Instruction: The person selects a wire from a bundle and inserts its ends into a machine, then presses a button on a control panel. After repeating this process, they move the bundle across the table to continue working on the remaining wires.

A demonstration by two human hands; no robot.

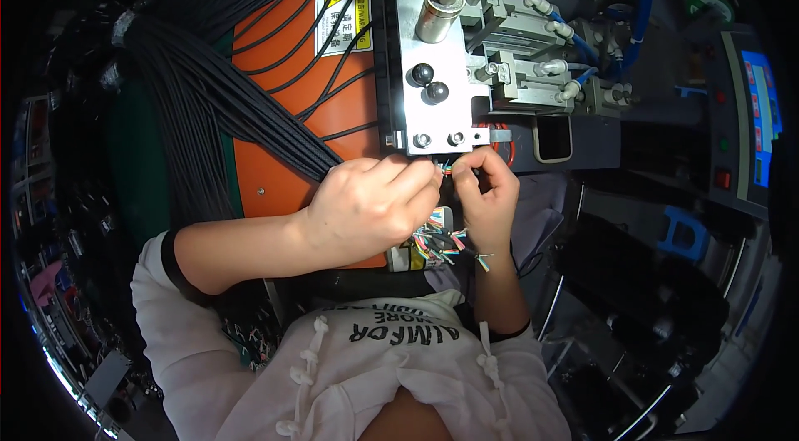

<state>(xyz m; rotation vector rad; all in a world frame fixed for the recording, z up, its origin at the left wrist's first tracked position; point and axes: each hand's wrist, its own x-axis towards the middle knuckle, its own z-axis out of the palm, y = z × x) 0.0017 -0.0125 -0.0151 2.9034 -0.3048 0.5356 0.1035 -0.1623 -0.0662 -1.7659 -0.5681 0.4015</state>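
My left hand (370, 208) was closed around a cable (287, 160) pulled from the big black bundle (191, 100) that fanned out to the far left, thumb and forefinger pinched together at its stripped end. My right hand (487, 191) met it just to the right, its fingertips (466, 166) squeezed shut on the thin coloured wires (448, 168) that stuck out of that cable. Both hands touched at the fingertips, right under the near edge of the metal plate (433, 83) of the machine. More loose wire ends (441, 241), pink, green, blue and yellow, hung in a tuft below my right palm; I could not count them. On the plate I counted two black knobs (429, 83), one just nearer than the other, and two bolts (439, 140) side by side along the near edge, with one steel cylinder (441, 4) standing at the far end. Behind the cables lay an orange panel (283, 141), and on it one rectangular white sign (341, 18) at the far side, carrying a yellow warning triangle in its upper corner. Several blue hoses (641, 0) ran over the pneumatic parts to the far right. At the right rim one control panel (753, 125) showed a blue screen with one red button near it. A blue stool (682, 233) stood near right.
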